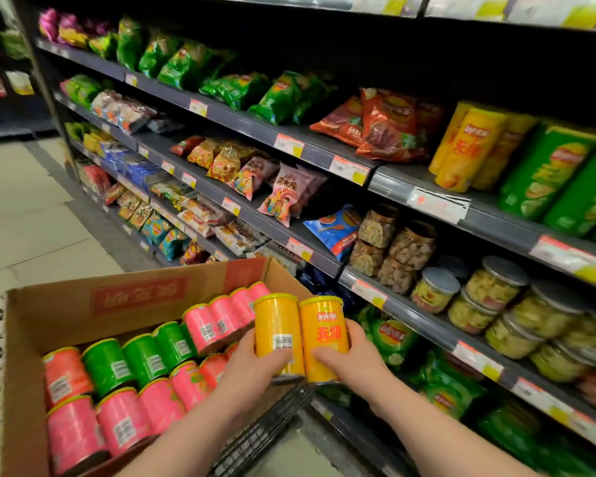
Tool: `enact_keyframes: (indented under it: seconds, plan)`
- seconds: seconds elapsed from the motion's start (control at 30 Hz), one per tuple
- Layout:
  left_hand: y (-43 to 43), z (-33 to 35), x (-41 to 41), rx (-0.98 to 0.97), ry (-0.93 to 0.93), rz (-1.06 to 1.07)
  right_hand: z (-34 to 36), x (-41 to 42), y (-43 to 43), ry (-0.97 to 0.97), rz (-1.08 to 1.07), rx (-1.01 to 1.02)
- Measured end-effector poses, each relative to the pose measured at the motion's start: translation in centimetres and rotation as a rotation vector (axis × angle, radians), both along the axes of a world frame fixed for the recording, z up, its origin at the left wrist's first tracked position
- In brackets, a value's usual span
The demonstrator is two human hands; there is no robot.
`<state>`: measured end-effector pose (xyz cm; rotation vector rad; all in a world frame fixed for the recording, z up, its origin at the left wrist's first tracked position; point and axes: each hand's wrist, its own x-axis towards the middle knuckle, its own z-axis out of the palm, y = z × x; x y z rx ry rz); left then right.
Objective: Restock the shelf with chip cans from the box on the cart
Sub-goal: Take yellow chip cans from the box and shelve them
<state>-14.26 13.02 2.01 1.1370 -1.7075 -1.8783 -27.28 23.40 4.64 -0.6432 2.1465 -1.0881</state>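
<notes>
My left hand (252,364) grips a yellow chip can (277,325) and my right hand (353,361) grips a second yellow chip can (324,333). Both cans stand upright, side by side and touching, above the right edge of the cardboard box (49,318). Several pink, orange-red and green chip cans (145,359) lie on their sides in the box, which sits on a wire cart (265,432). On the shelf (496,218) at upper right stand taller yellow cans (468,149) and green cans (547,173).
Dark shelves run along the right, filled with snack bags (279,94) and clear jars (496,287) below the can shelf. Price tags line the shelf edges. A light tiled aisle floor (25,218) stretches to the left beyond the box.
</notes>
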Motion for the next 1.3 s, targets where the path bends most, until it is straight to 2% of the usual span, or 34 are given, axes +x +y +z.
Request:
enact_keyframes:
  seconds: [0.47,0.73,0.93,1.3]
  plan:
    - [19.4,3.6,-10.6,0.005,0.01,-0.397,2.6,-6.3,23.6,-0.032,-0.397,-0.05]
    - [29.8,5.1,-13.5,0.046,0.066,-0.526,3.7,-8.0,34.8,-0.003,-0.494,-0.082]
    - [33.9,6.9,-15.0,0.029,0.117,-0.545,5.4,-9.1,39.2,0.048,-0.475,-0.144]
    - [34.3,8.6,-19.9,0.033,0.17,-0.626,6.9,-13.1,40.4,0.089,-0.557,-0.212]
